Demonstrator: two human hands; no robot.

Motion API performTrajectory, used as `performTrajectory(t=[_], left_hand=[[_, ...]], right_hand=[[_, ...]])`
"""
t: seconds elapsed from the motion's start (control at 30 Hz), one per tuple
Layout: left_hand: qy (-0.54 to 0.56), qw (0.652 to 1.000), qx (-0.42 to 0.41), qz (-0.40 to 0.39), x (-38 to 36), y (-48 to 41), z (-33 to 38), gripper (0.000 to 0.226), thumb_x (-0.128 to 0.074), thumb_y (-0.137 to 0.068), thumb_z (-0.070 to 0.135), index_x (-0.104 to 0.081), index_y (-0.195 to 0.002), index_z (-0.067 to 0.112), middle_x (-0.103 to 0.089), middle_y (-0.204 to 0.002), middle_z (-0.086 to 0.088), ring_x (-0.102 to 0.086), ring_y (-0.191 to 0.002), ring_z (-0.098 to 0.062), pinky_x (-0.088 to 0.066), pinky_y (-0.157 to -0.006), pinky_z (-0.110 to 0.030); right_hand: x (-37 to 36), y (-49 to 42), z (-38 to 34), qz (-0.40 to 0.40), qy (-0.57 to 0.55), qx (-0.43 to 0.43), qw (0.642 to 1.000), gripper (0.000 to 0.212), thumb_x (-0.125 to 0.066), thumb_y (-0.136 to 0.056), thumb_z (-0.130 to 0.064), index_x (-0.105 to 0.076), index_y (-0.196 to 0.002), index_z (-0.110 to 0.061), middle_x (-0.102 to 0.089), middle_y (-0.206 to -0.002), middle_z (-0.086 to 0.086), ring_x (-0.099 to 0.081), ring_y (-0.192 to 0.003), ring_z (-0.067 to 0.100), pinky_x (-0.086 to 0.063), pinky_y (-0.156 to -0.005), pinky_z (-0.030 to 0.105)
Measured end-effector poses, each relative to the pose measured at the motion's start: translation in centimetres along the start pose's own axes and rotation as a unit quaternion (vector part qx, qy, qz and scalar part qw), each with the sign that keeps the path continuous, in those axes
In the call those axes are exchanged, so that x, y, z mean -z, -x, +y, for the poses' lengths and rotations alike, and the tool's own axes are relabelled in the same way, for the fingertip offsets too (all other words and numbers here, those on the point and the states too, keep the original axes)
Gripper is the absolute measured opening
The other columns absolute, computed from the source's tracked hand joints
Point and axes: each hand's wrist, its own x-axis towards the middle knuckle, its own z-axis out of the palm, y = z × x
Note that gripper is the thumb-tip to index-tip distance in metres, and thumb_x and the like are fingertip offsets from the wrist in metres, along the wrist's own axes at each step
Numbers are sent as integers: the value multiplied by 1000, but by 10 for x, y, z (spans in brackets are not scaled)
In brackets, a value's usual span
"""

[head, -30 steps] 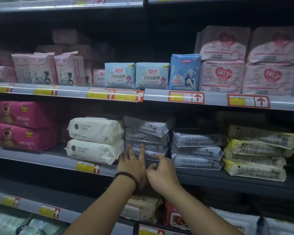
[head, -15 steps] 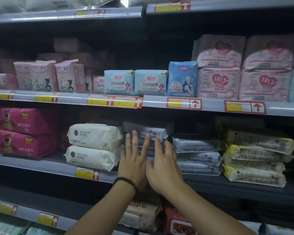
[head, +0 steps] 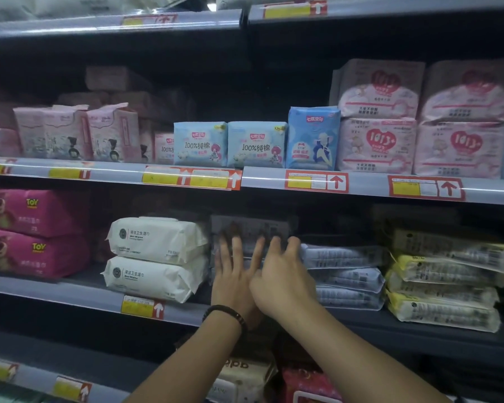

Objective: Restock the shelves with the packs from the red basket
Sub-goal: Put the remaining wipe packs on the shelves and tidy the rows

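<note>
My left grip [head: 233,277] is flat, fingers spread, pressing on the front of the stack of grey packs [head: 253,229]. My right grip [head: 282,283] sits just beside it, fingers also spread and resting on the same stack. The packs lie flat on the middle shelf [head: 70,295], long axis running left to right and long edges facing me, between the white wipes packs [head: 157,241] and the pale blue packs [head: 346,257].

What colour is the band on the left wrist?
Black: the wristband is dark and beaded, seen best in the head view.
</note>
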Motion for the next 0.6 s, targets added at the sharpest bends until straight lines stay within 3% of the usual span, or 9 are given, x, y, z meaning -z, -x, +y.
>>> performTrajectory(t=[0.23, 0.37, 0.5, 0.6], left_hand=[[8, 997, -17, -77, -11, -15, -18, 110, -49, -94, 64, 37, -154, 33, 34, -165, -21, 23, -152, -52, -6, -127, -62], [-52, 996, -68, -28, -23, -19, -24, 94, -21, -88, 70, 23, -161, 30, 20, -172, -13, 24, -150, -55, -2, -123, -70], [-63, 994, -84, 38, -11, -14, -9, 92, -33, -94, 68, 17, -163, 34, 17, -172, -13, 20, -151, -57, 1, -121, -71], [-24, 999, -31, -10, -1, -9, 2, 98, -41, -95, 65, 27, -158, 33, 23, -166, -23, 20, -151, -56, 3, -124, -63]], right_hand=[[-4, 2, -3, -31, -110, -23, 993, 91, -58, -102, -47, -3, -169, -18, 3, -173, 5, -35, -152, 34, -46, -113, 41], [-4, -4, 0, -36, -144, -37, 988, 85, -60, -100, -43, -12, -166, -20, -2, -168, 3, -46, -143, 34, -51, -108, 40], [-6, -10, 3, -40, -168, -44, 984, 84, -60, -100, -39, -13, -167, -19, 1, -171, 1, -48, -143, 33, -52, -109, 42], [-8, -9, 10, -30, -164, -22, 986, 83, -56, -103, -36, -8, -169, -20, 1, -174, -2, -41, -150, 29, -46, -114, 38]])
